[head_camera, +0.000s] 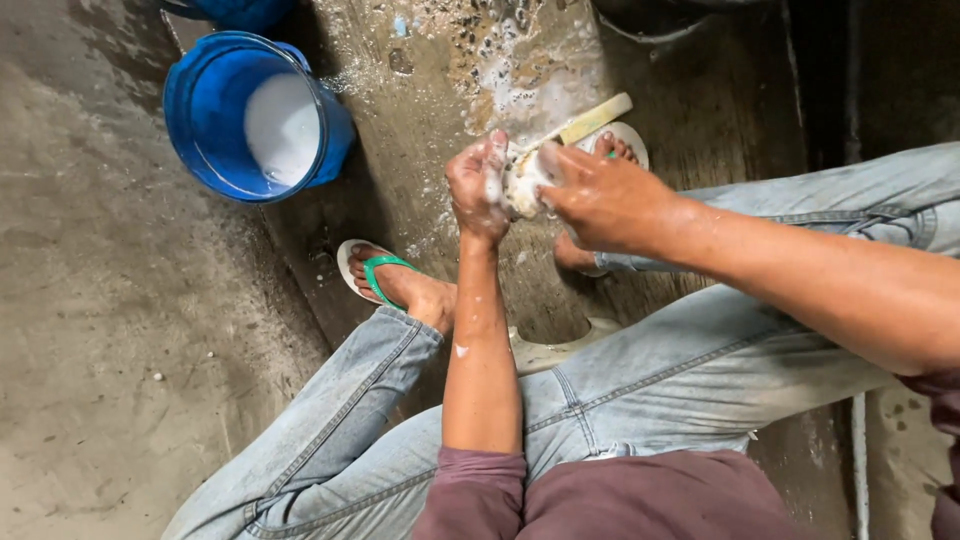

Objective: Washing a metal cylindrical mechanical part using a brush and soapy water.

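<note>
At upper left of the frame, one blue bucket (pixel 250 115) of white liquid stands on the wet concrete floor (pixel 100 300). Two sandalled feet flank centre. Two hands, left hand (pixel 478 188) and right hand (pixel 600 200), clasp one soapy pale object (pixel 522 180) between them; one yellow-handled brush (pixel 590 122) lies just beyond.

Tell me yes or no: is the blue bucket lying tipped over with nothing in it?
No: the blue bucket stands upright on the wet concrete floor with pale, milky liquid inside.
</note>
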